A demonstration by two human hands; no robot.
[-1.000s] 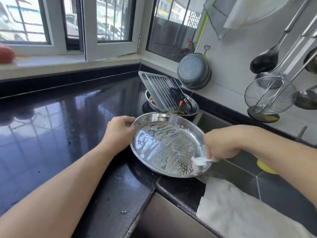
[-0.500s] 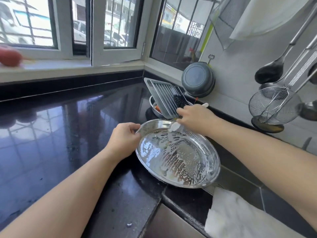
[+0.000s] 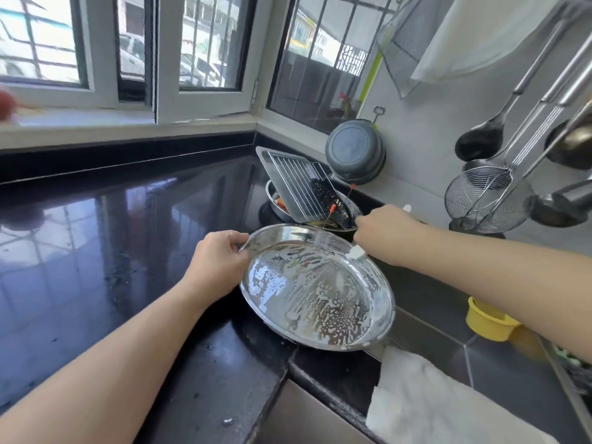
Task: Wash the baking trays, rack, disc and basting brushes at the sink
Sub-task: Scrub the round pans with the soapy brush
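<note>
The black bench [image 3: 96, 251] fills the left half and runs off the frame at nine o'clock, its far corner lost in window glare; the sink [image 3: 448, 315] at four o'clock is mostly hidden behind the right forearm and the white cloth [image 3: 448, 405] draped over its near edge, the cloth itself cut off at the bottom. The round steel tray [image 3: 317, 290] lies at the centre, tilted over the bench's edge towards the sink, streaked with white suds; its underside cannot be seen. At twelve o'clock from it a rectangular tray with the wire rack [image 3: 298, 184] leans in a steel bowl [image 3: 278, 200], and what lies in the bowl is hard to make out; a black perforated piece [image 3: 330, 197] rests against the rack. A yellow cup [image 3: 487, 318] at three o'clock is half covered by the forearm. The left hand [image 3: 217, 264] grips the tray's rim at ten o'clock, fingers curled over the edge, as half a second ago. The right hand [image 3: 384, 225], clamped on a white basting brush [image 3: 355, 253], sits at the rim's one o'clock; its fingers face away and only the bristle end and a handle tip [image 3: 407, 207] show; earlier it was nearer twelve o'clock, and a second ago at the near rim, about four o'clock.
</note>
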